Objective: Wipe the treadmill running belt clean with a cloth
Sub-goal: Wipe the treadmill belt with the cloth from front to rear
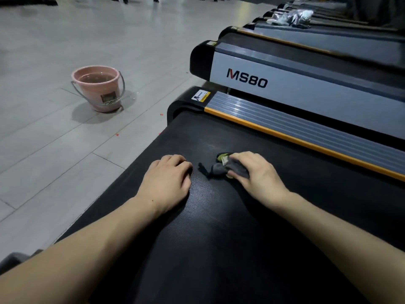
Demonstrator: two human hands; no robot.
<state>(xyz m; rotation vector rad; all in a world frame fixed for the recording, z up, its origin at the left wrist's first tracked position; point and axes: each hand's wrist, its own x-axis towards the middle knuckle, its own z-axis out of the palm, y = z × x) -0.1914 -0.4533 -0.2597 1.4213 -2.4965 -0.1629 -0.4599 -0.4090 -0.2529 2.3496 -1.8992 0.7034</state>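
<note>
The black textured running belt [210, 216] fills the lower middle of the head view. My right hand [254, 172] presses a bunched grey cloth with a yellow-green edge [219, 168] onto the belt, fingers closed over it. My left hand [168, 181] rests beside it on the belt, knuckles curled, holding nothing. A small gap of belt separates the two hands. Part of the cloth is hidden under my right palm.
A pink bucket of water [98, 88] stands on the grey tiled floor to the left. An orange-edged grey side rail [306, 128] borders the belt on the right. Beyond it sits another treadmill marked MS80 [247, 77], with more behind.
</note>
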